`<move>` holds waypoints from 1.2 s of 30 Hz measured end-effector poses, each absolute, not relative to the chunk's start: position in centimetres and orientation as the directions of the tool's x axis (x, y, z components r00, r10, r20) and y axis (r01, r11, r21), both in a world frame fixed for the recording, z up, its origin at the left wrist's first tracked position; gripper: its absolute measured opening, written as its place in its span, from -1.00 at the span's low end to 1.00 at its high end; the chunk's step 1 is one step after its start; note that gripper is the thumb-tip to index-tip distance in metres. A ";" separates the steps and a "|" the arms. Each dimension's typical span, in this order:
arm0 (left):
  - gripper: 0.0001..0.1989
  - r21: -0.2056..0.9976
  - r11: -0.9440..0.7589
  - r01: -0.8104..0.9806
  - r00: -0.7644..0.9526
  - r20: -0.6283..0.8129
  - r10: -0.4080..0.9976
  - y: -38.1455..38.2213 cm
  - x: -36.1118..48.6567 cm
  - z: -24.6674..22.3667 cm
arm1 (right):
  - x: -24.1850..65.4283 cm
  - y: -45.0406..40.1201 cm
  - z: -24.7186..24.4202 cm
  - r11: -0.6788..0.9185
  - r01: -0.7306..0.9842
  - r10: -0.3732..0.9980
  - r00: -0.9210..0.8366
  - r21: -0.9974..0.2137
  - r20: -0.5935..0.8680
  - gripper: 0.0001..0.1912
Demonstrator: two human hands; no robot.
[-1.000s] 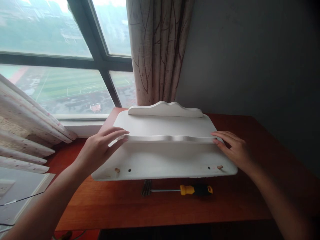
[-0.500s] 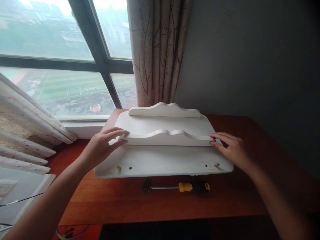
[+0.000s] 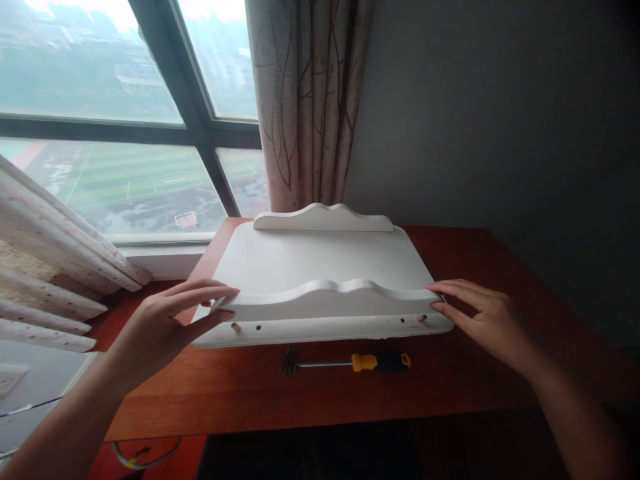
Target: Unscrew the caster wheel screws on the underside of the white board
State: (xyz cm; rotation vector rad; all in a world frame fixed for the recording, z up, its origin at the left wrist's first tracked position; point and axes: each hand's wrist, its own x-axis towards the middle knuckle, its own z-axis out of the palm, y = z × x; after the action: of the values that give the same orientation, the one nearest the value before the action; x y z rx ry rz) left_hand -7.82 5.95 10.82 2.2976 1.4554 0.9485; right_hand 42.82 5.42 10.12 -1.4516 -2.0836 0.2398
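Note:
My left hand [image 3: 193, 317] and my right hand [image 3: 475, 310] pinch the two ends of a white wavy-topped rail [image 3: 330, 303] between thumb and fingers. The rail is held level over the near part of a white board [image 3: 320, 257] with rounded corners. Along the board's near edge, a wooden dowel [image 3: 236, 327] sticks up at the left and another dowel [image 3: 421, 318] at the right, each beside a dark hole. I cannot tell whether the rail touches the board. A matching wavy rail [image 3: 323, 218] stands upright along the far edge.
On the brown wooden table [image 3: 210, 393], a yellow and black screwdriver [image 3: 377, 362] lies in front of the board, its tip by several dark screws [image 3: 290, 361]. Behind are a patterned curtain [image 3: 310, 100], a window [image 3: 150, 180] and a grey wall [image 3: 475, 120]. A cable [image 3: 147, 457] hangs below the table.
Both hands have brought the rail towards me, from the middle of the board to just behind the near dowels. The camera view has shifted slightly.

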 end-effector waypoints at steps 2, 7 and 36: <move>-0.75 0.532 -0.484 0.694 0.299 0.398 0.867 5.6 -7.5 10.9 | 42.9 5.1 10.0 0.390 0.798 0.904 -0.236 -0.459 0.356 -0.76; -0.76 0.521 -0.487 0.701 0.313 0.389 0.866 5.2 -6.6 11.3 | 43.0 4.7 9.9 0.372 0.800 0.914 -0.226 -0.471 0.338 -0.75; -0.81 0.450 -0.539 0.712 0.348 0.440 0.828 3.2 -6.6 11.2 | 43.1 3.6 9.6 0.477 0.806 0.841 -0.302 -0.351 0.449 -0.78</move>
State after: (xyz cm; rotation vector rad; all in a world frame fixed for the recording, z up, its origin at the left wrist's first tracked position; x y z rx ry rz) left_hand -6.58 3.24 11.17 2.4268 1.4026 0.9566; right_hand 43.11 3.59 9.60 -1.3570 -2.1436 0.0778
